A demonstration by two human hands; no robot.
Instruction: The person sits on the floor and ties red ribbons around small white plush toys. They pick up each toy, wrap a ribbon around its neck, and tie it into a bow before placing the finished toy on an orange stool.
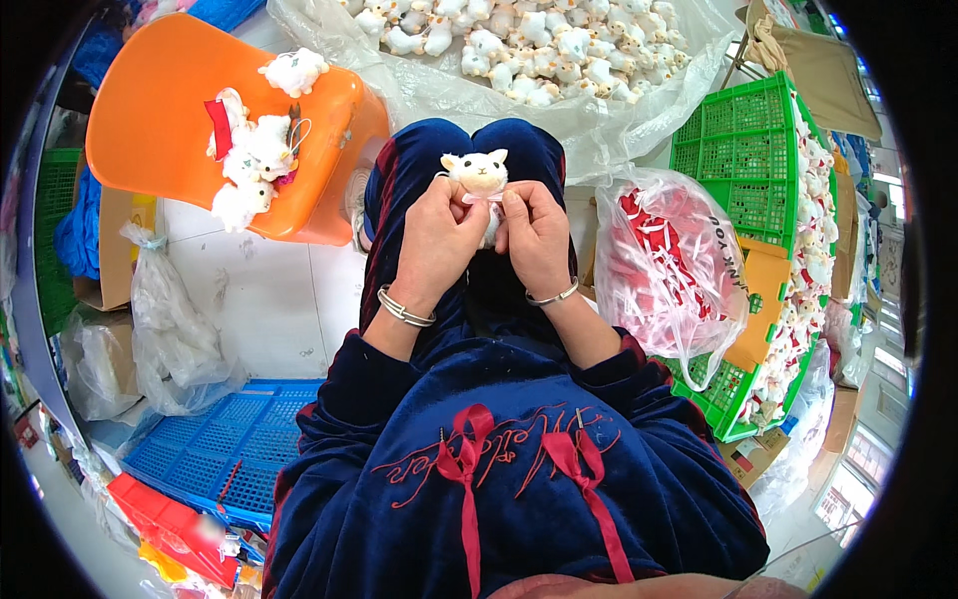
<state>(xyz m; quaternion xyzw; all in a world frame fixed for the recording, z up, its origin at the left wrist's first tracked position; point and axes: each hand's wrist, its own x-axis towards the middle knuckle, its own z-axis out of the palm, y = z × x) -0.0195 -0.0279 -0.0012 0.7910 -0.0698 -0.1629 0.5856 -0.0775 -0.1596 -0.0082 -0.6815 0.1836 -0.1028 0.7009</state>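
A small white plush toy animal (478,173) with pointed ears and dark eyes rests upright at my knees, facing me. Around its neck runs a pale pink ribbon (483,198). My left hand (435,235) is closed in a pinch on the ribbon at the left of the neck. On the other side, my right hand (540,230) also pinches at the ribbon, thumb against forefinger. Both hands touch the toy's front, and their fingers hide part of its body.
An orange chair (150,130) at the left bears several plush toys (261,150). Ahead, a heap of white plush toys (539,45) lies on clear plastic sheeting (609,125). To the right are a bag of red and white strips (671,265) and a green crate (733,140). A blue crate (215,444) stands left.
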